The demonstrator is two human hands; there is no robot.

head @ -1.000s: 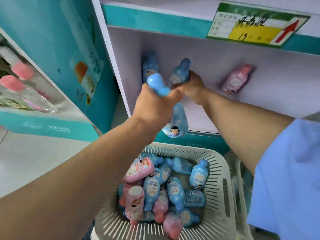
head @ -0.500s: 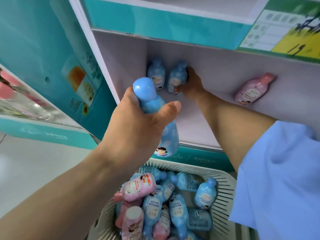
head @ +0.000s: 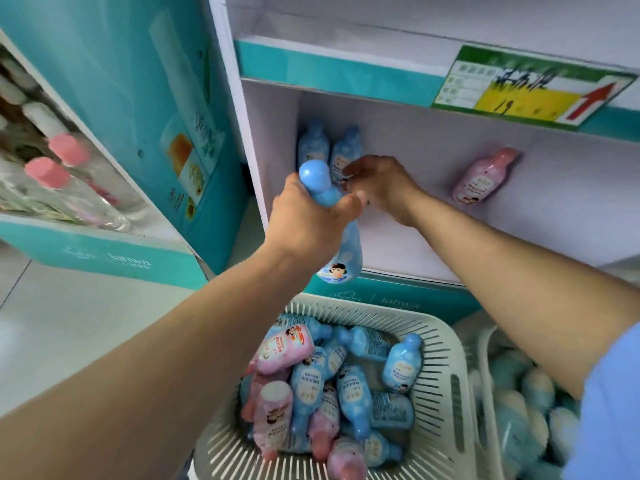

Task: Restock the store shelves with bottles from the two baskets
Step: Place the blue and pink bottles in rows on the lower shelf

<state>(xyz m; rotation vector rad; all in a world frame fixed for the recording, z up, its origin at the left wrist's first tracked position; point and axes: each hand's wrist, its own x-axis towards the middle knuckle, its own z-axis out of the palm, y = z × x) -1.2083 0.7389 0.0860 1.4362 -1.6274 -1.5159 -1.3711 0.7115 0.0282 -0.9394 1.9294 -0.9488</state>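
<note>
step: shelving blue bottles, back-left row
left hand (head: 304, 223): clenched round the neck of blue bottle (head: 346, 258), 12 o'clock of basket (head: 443, 386)
right hand (head: 384, 188): empty, fingers loose; shelved pair (head: 313, 143) at its 11 o'clock
next: likely stand the bottle upright on shelf (head: 381, 251), 3 o'clock of the pair

bottles (head: 329, 386) in basket (head: 446, 403), below shelf (head: 433, 244)

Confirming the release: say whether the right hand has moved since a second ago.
Yes: right hand has drawn back from the standing blue bottle, toward the front of the shelf.
</note>
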